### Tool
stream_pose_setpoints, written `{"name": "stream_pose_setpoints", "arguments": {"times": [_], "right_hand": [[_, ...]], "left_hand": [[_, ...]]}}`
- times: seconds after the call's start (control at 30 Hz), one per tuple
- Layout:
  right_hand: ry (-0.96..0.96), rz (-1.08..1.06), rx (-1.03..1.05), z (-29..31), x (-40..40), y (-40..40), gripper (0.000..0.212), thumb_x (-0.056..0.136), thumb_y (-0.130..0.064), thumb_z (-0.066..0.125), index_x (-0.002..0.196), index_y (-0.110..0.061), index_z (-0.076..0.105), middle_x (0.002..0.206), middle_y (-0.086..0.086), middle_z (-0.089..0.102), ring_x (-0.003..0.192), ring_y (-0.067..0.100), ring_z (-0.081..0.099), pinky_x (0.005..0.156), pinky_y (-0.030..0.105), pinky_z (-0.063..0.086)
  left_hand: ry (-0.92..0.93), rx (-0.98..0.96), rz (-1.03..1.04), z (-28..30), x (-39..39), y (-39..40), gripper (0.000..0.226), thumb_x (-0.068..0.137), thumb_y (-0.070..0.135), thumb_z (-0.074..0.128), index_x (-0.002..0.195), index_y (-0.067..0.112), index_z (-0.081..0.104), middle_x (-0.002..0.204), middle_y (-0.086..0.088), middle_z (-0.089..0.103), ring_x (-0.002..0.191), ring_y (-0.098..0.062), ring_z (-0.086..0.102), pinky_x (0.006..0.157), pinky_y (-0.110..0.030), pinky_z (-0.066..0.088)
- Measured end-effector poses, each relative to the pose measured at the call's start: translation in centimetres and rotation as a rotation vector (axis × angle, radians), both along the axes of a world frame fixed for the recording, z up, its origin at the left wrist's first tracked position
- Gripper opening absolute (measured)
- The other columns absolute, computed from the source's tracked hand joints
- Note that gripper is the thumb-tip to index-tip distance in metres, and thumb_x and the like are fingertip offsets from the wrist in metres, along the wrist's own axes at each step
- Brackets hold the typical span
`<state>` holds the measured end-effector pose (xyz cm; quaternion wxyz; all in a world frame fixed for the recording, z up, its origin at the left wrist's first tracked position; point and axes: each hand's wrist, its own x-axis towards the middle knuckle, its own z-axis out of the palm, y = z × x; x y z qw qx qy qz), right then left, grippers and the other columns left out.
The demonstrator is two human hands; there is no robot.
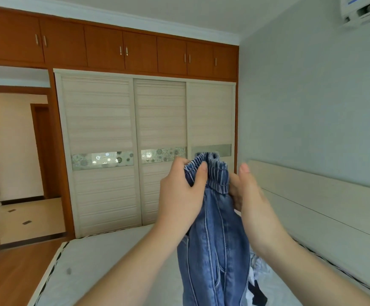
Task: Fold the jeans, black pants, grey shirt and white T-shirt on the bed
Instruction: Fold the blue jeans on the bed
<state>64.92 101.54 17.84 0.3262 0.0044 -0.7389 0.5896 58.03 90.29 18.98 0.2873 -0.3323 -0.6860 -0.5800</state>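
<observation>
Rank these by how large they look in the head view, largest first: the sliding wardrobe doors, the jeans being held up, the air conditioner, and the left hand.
1. Sliding wardrobe doors
2. Jeans, though nearness to the camera enlarges them
3. and 4. Left hand and air conditioner: unsure, since the air conditioner is cut off by the frame edge and the hand is near the camera.

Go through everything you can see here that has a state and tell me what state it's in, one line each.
jeans: held up by the waistband, hanging unfolded above the bed
left hand: grips the bunched waistband
right hand: at the waistband's other side, grip hidden
wardrobe sliding doors: closed
upper cabinet doors: closed
doorway: open
</observation>
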Motion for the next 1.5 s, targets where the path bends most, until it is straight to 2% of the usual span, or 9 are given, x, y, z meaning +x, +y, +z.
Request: {"name": "stream_pose_setpoints", "arguments": {"times": [0.13, 0.3, 0.47, 0.63, 0.7, 0.83, 1.03, 1.3, 1.5], "right_hand": [[0.024, 0.299, -0.041, -0.6, 0.9, -0.1, 0.062, 0.093, -0.051, 0.019, 0.145, -0.028, 0.045, 0.145, -0.011, 0.049, 0.137, 0.004, 0.04, 0.118, 0.037, 0.025], [0.034, 0.414, -0.052, -1.3, 0.4, 0.6, 0.05, 0.098, -0.042, 0.025, 0.145, -0.041, 0.04, 0.143, -0.022, 0.048, 0.135, -0.006, 0.037, 0.121, 0.037, 0.015], [-0.016, 0.523, 0.01, -1.3, -0.6, 2.3, 0.056, 0.092, -0.044, 0.021, 0.145, -0.039, 0.034, 0.145, -0.018, 0.048, 0.137, 0.0, 0.038, 0.117, 0.034, 0.023], [0.112, 0.03, 0.209, -1.8, -1.7, 4.2, 0.039, 0.101, -0.052, 0.034, 0.13, -0.036, 0.053, 0.123, -0.022, 0.063, 0.115, -0.006, 0.055, 0.102, 0.028, 0.043], [0.051, -0.046, 0.146, -2.0, -2.2, 5.3, 0.064, 0.083, -0.071, 0.051, 0.138, -0.038, 0.044, 0.134, -0.023, 0.053, 0.121, -0.009, 0.048, 0.107, 0.03, 0.038], [-0.189, 0.428, -0.039, -2.8, -3.7, 6.6, 0.09, 0.061, -0.081, 0.065, 0.132, -0.027, 0.056, 0.136, -0.006, 0.059, 0.127, 0.01, 0.053, 0.105, 0.028, 0.044], [-0.151, 0.357, -0.028, -3.2, -4.1, 6.0, 0.088, 0.052, -0.067, 0.083, 0.109, -0.001, 0.068, 0.115, 0.018, 0.07, 0.11, 0.034, 0.065, 0.095, 0.039, 0.053], [0.008, 0.269, -0.104, -4.2, -3.9, 5.1, 0.033, 0.063, -0.03, 0.086, 0.091, -0.016, 0.076, 0.1, 0.012, 0.075, 0.093, 0.026, 0.072, 0.073, 0.026, 0.057], [0.047, 0.161, 0.096, -4.4, -3.1, 3.0, 0.015, 0.075, -0.021, 0.078, 0.087, -0.029, 0.075, 0.096, -0.007, 0.076, 0.09, 0.009, 0.072, 0.072, 0.015, 0.053]], "left_hand": [[-0.096, 0.013, -0.118, 0.3, 0.4, -0.6, 0.061, 0.062, 0.086, 0.054, 0.097, 0.038, 0.042, 0.087, 0.04, 0.06, 0.076, 0.015, 0.06, 0.06, -0.001, 0.039], [-0.085, -0.016, -0.181, -0.1, -0.3, -0.5, 0.069, 0.061, 0.055, 0.08, 0.112, 0.049, 0.033, 0.095, 0.039, 0.061, 0.082, 0.013, 0.062, 0.064, 0.0, 0.041], [-0.201, 0.067, -0.179, -0.5, -2.2, -1.2, 0.04, 0.074, 0.036, 0.059, 0.106, 0.05, 0.042, 0.088, 0.014, 0.068, 0.074, -0.011, 0.066, 0.067, -0.041, 0.055], [-0.332, 0.138, -0.302, -0.7, -3.5, -2.6, 0.041, 0.073, 0.028, 0.058, 0.105, 0.052, 0.05, 0.087, -0.009, 0.068, 0.068, -0.028, 0.059, 0.067, -0.065, 0.051], [-0.32, 0.085, -0.365, -0.7, -3.9, -3.4, 0.044, 0.075, 0.025, 0.059, 0.112, 0.048, 0.051, 0.088, -0.011, 0.067, 0.068, -0.028, 0.054, 0.061, -0.069, 0.048], [-0.174, -0.07, -0.438, -1.0, -4.3, -5.0, 0.043, 0.082, 0.021, 0.058, 0.117, 0.044, 0.05, 0.09, 0.012, 0.068, 0.073, -0.015, 0.063, 0.068, -0.043, 0.057], [-0.004, -0.226, -0.438, -1.5, -5.0, -7.4, 0.041, 0.085, 0.019, 0.058, 0.117, 0.042, 0.046, 0.09, 0.013, 0.059, 0.077, -0.005, 0.058, 0.07, -0.023, 0.053], [0.026, -0.741, -0.376, -0.3, -5.5, -11.5, 0.087, 0.077, 0.03, 0.079, 0.137, 0.061, 0.023, 0.134, 0.042, 0.036, 0.122, 0.012, 0.046, 0.097, -0.005, 0.035], [0.349, -0.942, -0.006, 1.1, -2.3, -10.1, 0.105, 0.059, 0.092, 0.048, 0.148, 0.049, 0.013, 0.153, 0.027, 0.01, 0.141, 0.0, 0.015, 0.116, -0.035, 0.017]]}}
